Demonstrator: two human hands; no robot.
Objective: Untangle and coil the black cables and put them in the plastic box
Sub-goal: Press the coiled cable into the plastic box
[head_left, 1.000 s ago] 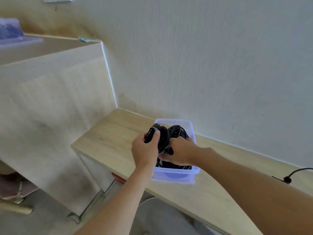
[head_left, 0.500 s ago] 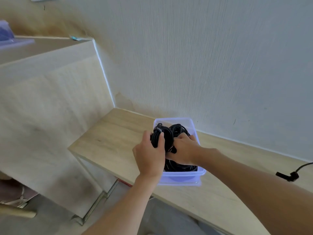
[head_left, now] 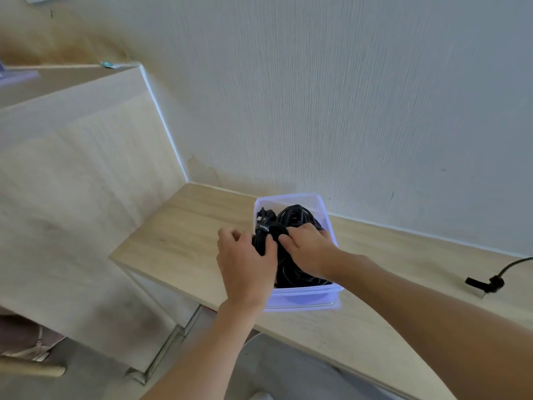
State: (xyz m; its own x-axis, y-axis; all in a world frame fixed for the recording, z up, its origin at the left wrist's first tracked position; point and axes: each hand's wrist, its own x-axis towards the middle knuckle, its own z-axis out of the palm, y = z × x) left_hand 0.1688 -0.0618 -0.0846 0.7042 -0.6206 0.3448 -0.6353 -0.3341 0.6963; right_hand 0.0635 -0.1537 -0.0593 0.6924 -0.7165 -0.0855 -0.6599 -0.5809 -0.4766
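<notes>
Black cables (head_left: pixel 291 220), wound into coils, sit lower than a second ago. The bundle that both hands held above the rim now lies inside the plastic box (head_left: pixel 302 298), against its left wall. The box stands on the wooden tabletop (head_left: pixel 187 226) near the wall, with more coils filling its right side. The left hand (head_left: pixel 245 264) has dropped with the bundle. Its thumb presses on the coil and its fingers curl at the outer side of the box's left wall. The right hand (head_left: pixel 308 249) reaches in palm down, fingers bent over the cables and gripping them. Both forearms stretch forward from the lower edge. A loose black cord (head_left: pixel 490 281) lies on the tabletop well to the right.
</notes>
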